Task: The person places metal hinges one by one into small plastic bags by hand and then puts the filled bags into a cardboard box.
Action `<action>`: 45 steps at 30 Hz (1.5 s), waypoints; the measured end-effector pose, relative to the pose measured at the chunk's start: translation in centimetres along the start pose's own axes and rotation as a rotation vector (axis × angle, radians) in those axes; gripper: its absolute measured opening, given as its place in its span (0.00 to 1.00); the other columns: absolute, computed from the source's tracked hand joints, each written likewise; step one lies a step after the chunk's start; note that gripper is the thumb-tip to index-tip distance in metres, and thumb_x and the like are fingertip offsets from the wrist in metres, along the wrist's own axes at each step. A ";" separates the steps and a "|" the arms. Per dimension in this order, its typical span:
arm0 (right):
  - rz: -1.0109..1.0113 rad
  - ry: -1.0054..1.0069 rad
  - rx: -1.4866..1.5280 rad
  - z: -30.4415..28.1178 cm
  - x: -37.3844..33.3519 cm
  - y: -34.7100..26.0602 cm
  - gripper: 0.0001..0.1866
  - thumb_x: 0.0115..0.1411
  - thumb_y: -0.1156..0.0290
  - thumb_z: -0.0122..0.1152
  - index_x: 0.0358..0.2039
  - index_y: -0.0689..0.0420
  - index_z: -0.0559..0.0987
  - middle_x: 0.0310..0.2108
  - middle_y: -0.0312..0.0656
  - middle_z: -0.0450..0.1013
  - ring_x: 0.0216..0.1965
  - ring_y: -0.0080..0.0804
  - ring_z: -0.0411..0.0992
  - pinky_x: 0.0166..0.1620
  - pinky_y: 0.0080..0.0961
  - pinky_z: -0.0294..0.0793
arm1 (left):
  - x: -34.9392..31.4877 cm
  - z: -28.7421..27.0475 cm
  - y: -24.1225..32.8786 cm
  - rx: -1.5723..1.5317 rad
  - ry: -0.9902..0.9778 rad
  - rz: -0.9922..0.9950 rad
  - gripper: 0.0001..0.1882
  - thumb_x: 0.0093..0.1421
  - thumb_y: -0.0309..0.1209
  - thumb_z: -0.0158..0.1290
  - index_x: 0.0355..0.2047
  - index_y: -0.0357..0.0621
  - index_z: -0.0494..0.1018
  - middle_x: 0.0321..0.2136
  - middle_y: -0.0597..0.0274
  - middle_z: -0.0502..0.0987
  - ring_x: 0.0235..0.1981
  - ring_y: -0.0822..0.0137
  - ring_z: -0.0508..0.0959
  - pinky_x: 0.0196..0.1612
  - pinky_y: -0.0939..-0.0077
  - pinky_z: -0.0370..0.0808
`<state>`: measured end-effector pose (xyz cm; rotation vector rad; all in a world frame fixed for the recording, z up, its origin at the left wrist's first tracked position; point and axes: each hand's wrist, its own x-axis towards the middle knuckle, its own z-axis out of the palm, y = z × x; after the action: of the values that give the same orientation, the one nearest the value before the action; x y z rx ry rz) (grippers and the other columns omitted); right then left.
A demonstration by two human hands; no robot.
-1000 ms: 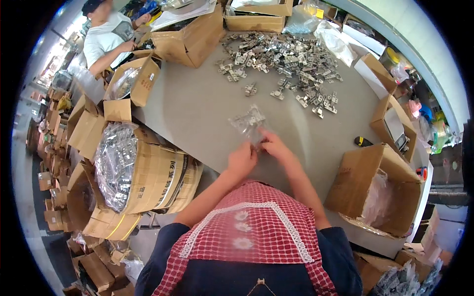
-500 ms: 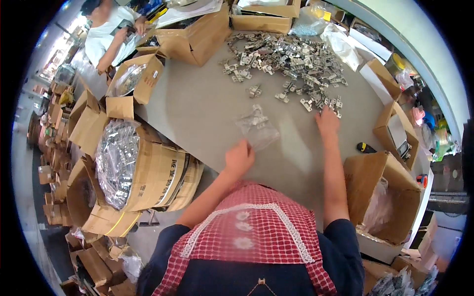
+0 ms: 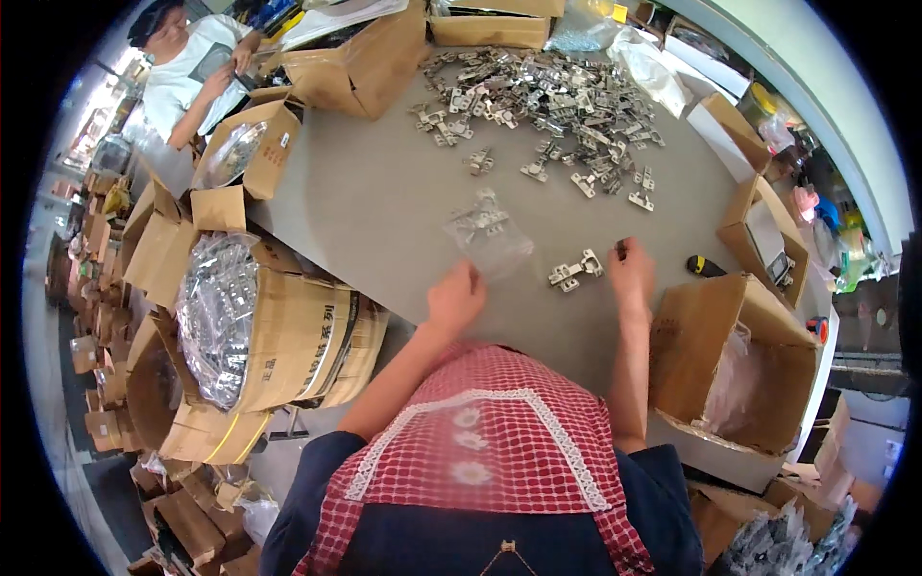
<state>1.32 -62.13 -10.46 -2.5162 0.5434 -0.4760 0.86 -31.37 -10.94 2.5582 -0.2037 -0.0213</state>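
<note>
My left hand (image 3: 455, 296) pinches the near edge of a clear plastic bag (image 3: 505, 252) on the grey table. A metal cabinet hinge (image 3: 488, 216) shows at the bag's far end. My right hand (image 3: 631, 275) is curled just right of a second cabinet hinge (image 3: 577, 272), which lies bare on the table. Something small and dark shows at the right fingertips; I cannot make out what it is. Farther back spreads a big heap of similar hinges (image 3: 567, 106), with a single loose hinge (image 3: 479, 161) at its near left.
An open carton (image 3: 701, 336) stands near my right arm, a black-and-yellow tool (image 3: 706, 266) beyond it. At left, a large carton (image 3: 288, 331) holds bagged metal parts. More boxes (image 3: 351, 72) line the far edge. A person (image 3: 197, 67) works at the far left.
My right hand has come back from the heap toward me. A hinge now lies on the table to its left. My left hand still holds the bag; the whole view has shifted slightly.
</note>
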 end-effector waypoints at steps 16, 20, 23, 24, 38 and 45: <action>-0.038 -0.624 0.000 -3.4 -8.3 -8.3 0.20 0.47 0.49 0.58 0.25 0.53 0.82 0.24 0.45 0.77 0.28 0.47 0.75 0.30 0.40 0.72 | -1.2 0.6 -2.0 0.047 0.114 -0.007 0.10 0.57 0.35 0.53 0.34 0.45 0.66 0.22 0.56 0.78 0.25 0.52 0.79 0.27 0.57 0.74; -0.281 -0.607 0.075 -2.1 -9.5 -10.3 0.20 0.46 0.49 0.58 0.22 0.54 0.81 0.22 0.46 0.76 0.25 0.48 0.74 0.29 0.41 0.72 | -1.1 0.7 -1.4 0.006 0.132 0.065 0.10 0.57 0.35 0.53 0.33 0.44 0.67 0.23 0.55 0.78 0.25 0.52 0.79 0.27 0.57 0.74; -0.356 -0.534 0.030 0.9 -9.4 -10.6 0.19 0.46 0.50 0.58 0.21 0.54 0.80 0.21 0.46 0.75 0.25 0.49 0.75 0.29 0.42 0.73 | -0.9 0.5 -0.2 0.029 0.156 0.178 0.10 0.56 0.34 0.54 0.32 0.44 0.67 0.24 0.54 0.78 0.26 0.51 0.79 0.28 0.57 0.74; -0.349 -0.471 -0.004 1.6 -9.2 -11.0 0.18 0.48 0.51 0.57 0.22 0.54 0.80 0.21 0.46 0.75 0.26 0.49 0.75 0.29 0.42 0.73 | -1.1 0.8 0.1 0.068 0.140 0.205 0.10 0.56 0.34 0.54 0.31 0.43 0.67 0.24 0.53 0.78 0.26 0.51 0.78 0.28 0.57 0.74; -0.713 -0.230 0.456 6.9 -9.7 -7.8 0.10 0.47 0.74 0.58 0.32 0.55 0.78 0.35 0.40 0.75 0.42 0.43 0.72 0.50 0.40 0.66 | -2.4 0.8 -0.7 -0.068 -0.003 0.054 0.10 0.55 0.34 0.54 0.32 0.43 0.67 0.26 0.49 0.77 0.28 0.47 0.78 0.29 0.55 0.73; -0.869 -0.444 0.146 8.3 -10.6 -7.7 0.22 0.42 0.73 0.58 0.43 0.58 0.76 0.49 0.47 0.69 0.53 0.47 0.64 0.55 0.42 0.62 | -2.6 1.2 -1.3 -0.084 0.035 0.142 0.10 0.55 0.35 0.54 0.33 0.45 0.68 0.25 0.51 0.77 0.27 0.48 0.78 0.29 0.58 0.74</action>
<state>-1.97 -47.73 -15.25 -2.4906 -0.7523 -0.2136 -1.57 -30.54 -12.69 2.4525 -0.3631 0.0676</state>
